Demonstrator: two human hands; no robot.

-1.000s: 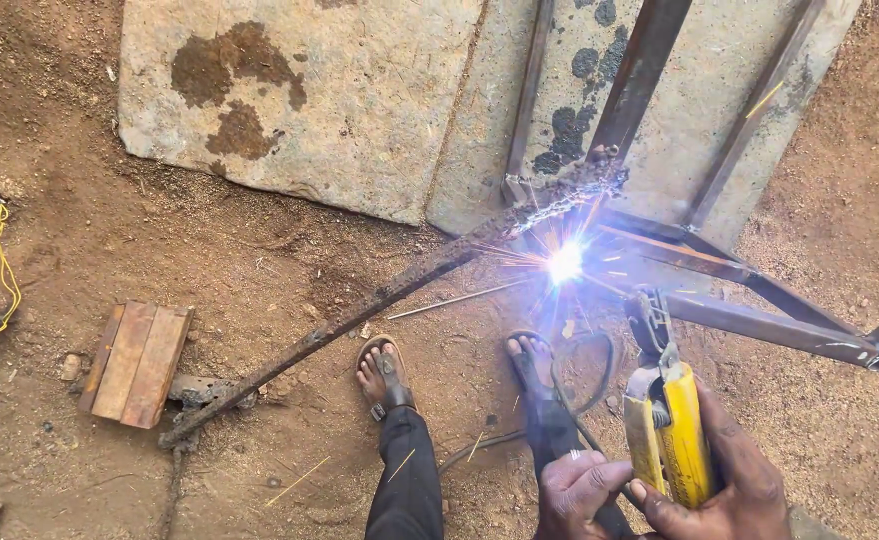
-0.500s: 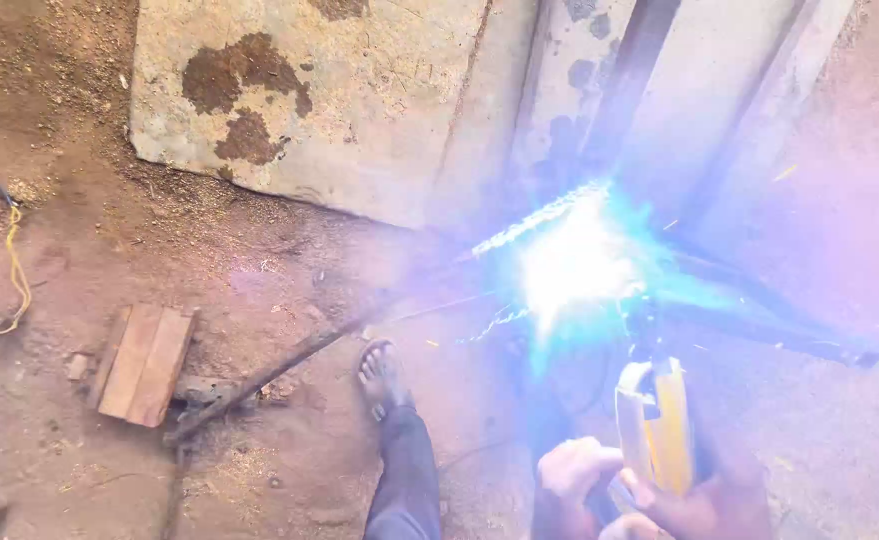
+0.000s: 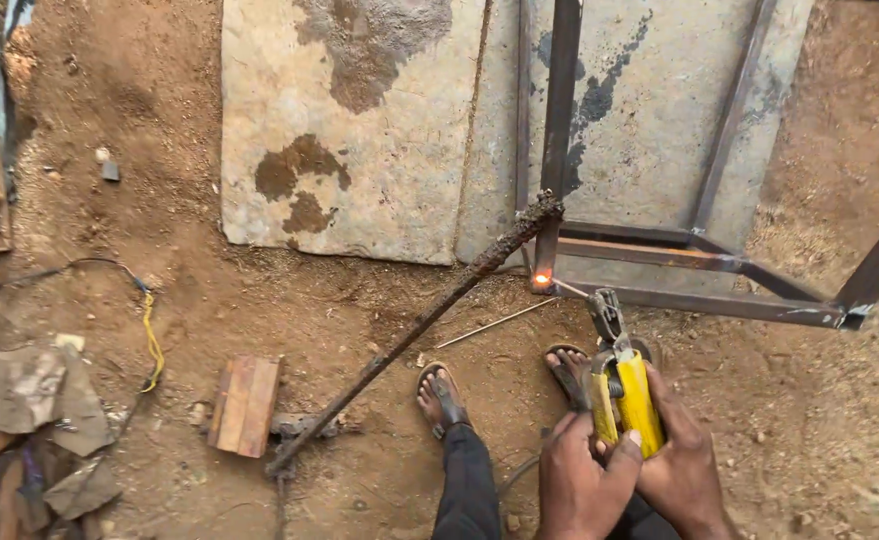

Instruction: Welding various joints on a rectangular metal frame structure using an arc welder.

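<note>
Both of my hands grip a yellow welding electrode holder (image 3: 623,396) at the bottom right. My left hand (image 3: 579,485) wraps its lower left side and my right hand (image 3: 681,458) wraps the right side. The thin electrode rod reaches up-left from the holder's jaws to a glowing orange spot (image 3: 541,281) on the dark steel frame (image 3: 711,297). A rusty rebar (image 3: 419,330) leans diagonally from the frame's joint down to the soil. My feet in sandals (image 3: 443,395) stand just below the weld.
Concrete slabs (image 3: 349,130) lie under the frame at the top. A small wooden block (image 3: 245,403) rests on the soil left of the rebar. A yellow and black cable (image 3: 149,335) runs at the left, near rubble (image 3: 34,410). A loose thin rod (image 3: 499,322) lies near my feet.
The bright blue-white arc seen earlier has gone out, leaving only a small orange glow at the joint. The view has shifted, and the holder stays in both hands.
</note>
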